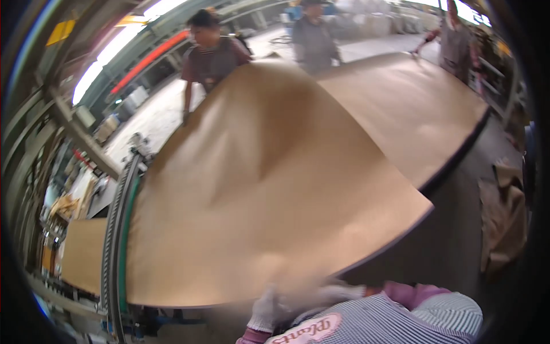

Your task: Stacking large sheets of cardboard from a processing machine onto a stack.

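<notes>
Brown board sheet [258, 189] is lifting at its near edge — a gloved hand [275, 307] is blurring there, finger state indeterminable; advise gripping squarely, matching the co-worker [209, 57] opposite.

A large workshop hall spreads out behind the work. Its pale concrete floor [154, 114] runs from the left middle toward the far end, where bright daylight [458, 8] comes in at the upper right. Long strip lights [109, 51] glow overhead at the upper left, beside a red beam [149, 57] and grey steel framing [34, 132]. Along the left edge stand cluttered racks [63, 206] with stacked brown sheets. A metal conveyor rail [117, 229] with a green strip curves down the lower left. Bulky sacks [372, 23] lie blurred in the far background.
</notes>
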`<action>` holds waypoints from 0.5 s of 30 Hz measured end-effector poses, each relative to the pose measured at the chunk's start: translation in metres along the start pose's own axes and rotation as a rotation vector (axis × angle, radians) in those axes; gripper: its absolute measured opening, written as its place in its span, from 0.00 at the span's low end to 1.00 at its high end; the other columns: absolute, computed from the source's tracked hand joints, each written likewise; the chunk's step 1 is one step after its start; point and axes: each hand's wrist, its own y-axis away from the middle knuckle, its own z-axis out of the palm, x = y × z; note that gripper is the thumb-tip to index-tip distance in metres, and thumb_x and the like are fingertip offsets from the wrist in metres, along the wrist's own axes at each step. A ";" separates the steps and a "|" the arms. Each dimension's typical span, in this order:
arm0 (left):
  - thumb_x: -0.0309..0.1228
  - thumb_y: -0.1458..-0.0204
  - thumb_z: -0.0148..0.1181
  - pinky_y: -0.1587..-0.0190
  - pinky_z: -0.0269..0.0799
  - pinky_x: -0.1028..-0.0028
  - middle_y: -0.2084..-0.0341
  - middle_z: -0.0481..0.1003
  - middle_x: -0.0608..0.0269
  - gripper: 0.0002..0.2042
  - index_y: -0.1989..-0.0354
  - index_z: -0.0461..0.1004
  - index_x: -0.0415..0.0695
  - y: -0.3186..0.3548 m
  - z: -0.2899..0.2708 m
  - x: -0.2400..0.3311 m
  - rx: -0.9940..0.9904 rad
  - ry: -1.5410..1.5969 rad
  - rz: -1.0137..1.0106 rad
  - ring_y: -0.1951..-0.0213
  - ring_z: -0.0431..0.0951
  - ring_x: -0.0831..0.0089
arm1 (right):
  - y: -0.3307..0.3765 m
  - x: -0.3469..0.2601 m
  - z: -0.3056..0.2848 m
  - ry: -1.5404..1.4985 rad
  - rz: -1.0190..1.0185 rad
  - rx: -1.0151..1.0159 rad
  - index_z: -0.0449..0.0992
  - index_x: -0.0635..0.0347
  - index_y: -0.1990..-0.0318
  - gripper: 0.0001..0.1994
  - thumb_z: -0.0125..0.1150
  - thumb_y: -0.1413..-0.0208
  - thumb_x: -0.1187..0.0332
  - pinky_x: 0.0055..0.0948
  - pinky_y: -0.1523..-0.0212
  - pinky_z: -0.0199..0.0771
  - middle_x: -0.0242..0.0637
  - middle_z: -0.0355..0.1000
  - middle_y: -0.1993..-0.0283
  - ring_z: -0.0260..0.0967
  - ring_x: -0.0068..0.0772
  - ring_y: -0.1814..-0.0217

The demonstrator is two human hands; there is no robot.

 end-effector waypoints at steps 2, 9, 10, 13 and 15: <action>0.35 0.54 0.60 0.68 0.74 0.68 0.75 0.76 0.57 0.13 0.61 0.68 0.47 0.002 0.024 0.014 -0.164 0.076 -0.065 0.72 0.78 0.61 | -0.041 0.098 0.049 -0.657 0.499 0.073 0.76 0.58 0.59 0.18 0.56 0.44 0.52 0.28 0.58 0.69 0.36 0.74 0.61 0.69 0.26 0.60; 0.46 0.45 0.52 0.86 0.62 0.80 0.76 0.75 0.66 0.15 0.60 0.72 0.47 0.025 -0.037 0.078 0.313 0.345 0.120 0.84 0.67 0.76 | -0.064 0.154 0.054 -0.493 -0.026 0.211 0.71 0.55 0.63 0.15 0.46 0.38 0.54 0.22 0.74 0.65 0.28 0.69 0.68 0.63 0.20 0.74; 0.48 0.45 0.52 0.86 0.62 0.80 0.79 0.74 0.66 0.16 0.65 0.72 0.48 0.011 -0.102 0.067 0.368 0.366 0.112 0.85 0.66 0.76 | -0.051 0.077 0.041 -0.557 0.374 0.387 0.71 0.56 0.62 0.15 0.46 0.38 0.54 0.22 0.72 0.68 0.28 0.69 0.69 0.65 0.20 0.72; 0.50 0.45 0.52 0.88 0.60 0.79 0.85 0.69 0.68 0.16 0.72 0.69 0.50 -0.004 -0.144 0.074 0.423 0.293 -0.064 0.87 0.63 0.77 | -0.046 0.125 0.034 -0.766 0.213 0.380 0.72 0.60 0.58 0.13 0.49 0.40 0.60 0.23 0.66 0.73 0.32 0.72 0.64 0.70 0.22 0.67; 0.50 0.44 0.51 0.89 0.58 0.79 0.87 0.67 0.69 0.17 0.77 0.66 0.52 0.005 -0.120 0.073 0.434 0.298 -0.088 0.88 0.62 0.78 | -0.048 0.132 0.025 -0.919 0.268 0.398 0.71 0.63 0.56 0.14 0.46 0.38 0.63 0.27 0.55 0.71 0.36 0.72 0.59 0.70 0.28 0.57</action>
